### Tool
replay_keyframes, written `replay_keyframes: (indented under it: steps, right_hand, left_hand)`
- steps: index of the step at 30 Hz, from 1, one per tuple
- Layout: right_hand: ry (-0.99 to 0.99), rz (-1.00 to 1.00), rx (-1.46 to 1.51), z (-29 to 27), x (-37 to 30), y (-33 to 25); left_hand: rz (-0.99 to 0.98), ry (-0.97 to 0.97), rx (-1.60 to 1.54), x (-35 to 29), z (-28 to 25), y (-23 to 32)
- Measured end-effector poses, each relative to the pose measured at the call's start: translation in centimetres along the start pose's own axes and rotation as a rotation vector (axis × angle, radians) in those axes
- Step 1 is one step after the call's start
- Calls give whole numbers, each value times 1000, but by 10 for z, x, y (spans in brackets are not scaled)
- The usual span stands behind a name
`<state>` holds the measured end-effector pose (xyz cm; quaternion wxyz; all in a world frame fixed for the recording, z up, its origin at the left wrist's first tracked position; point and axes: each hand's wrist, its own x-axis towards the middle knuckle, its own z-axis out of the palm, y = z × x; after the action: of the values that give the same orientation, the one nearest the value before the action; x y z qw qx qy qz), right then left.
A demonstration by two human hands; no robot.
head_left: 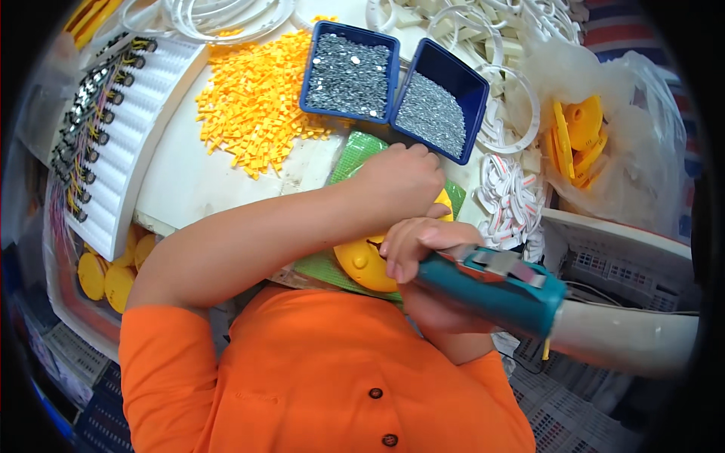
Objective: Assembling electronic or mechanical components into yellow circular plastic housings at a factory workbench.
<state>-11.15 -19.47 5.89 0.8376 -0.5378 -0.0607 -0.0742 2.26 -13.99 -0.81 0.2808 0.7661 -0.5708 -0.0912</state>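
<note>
My left hand: my left hand (400, 177) reaches across the middle of the table. Its fingers are curled down together on the top edge of the yellow round part (362, 260), near the lip of the closer blue tray. I cannot tell if it grips anything small.
My right hand: my right hand (423, 245) is wrapped tight around the teal power tool (491, 291). The fingers are closed on its body.
The tool: it lies sideways, its thick end pointing to 3 o'clock, where a pale hose (627, 336) joins it. Its front end is hidden under my fingers.
The yellow round part: it sits at 6 o'clock from my left hand, right under both hands, on a green mat (355, 155). My hands cover most of it.
Blue trays: two blue trays (349, 69) stand side by side at 12 o'clock from my left hand. Both are full of tiny silver screws (430, 113).
Yellow bits: a big heap of small yellow pieces (253, 106) lies at 10 o'clock, on the white table (189, 185).
White rings: white plastic rings (513, 200) pile up at 2 o'clock.
Bag: a clear bag with yellow parts (578, 140) sits at 3 o'clock.
White rack: a ribbed white rack with wires (113, 128) lies at 9 o'clock.
My shirt: orange, with dark buttons (375, 392), at 6 o'clock.
</note>
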Motion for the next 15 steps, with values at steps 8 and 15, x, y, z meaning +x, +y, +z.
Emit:
replay_keyframes:
  steps: [8,15]
  right_hand:
    - [-89,-24,-298,-1,0,15]
    - [-66,-95,-208,4,5,9]
  left_hand:
    - [3,19,-4,0,3,1]
    - [-30,-15,5,-2,5,-2]
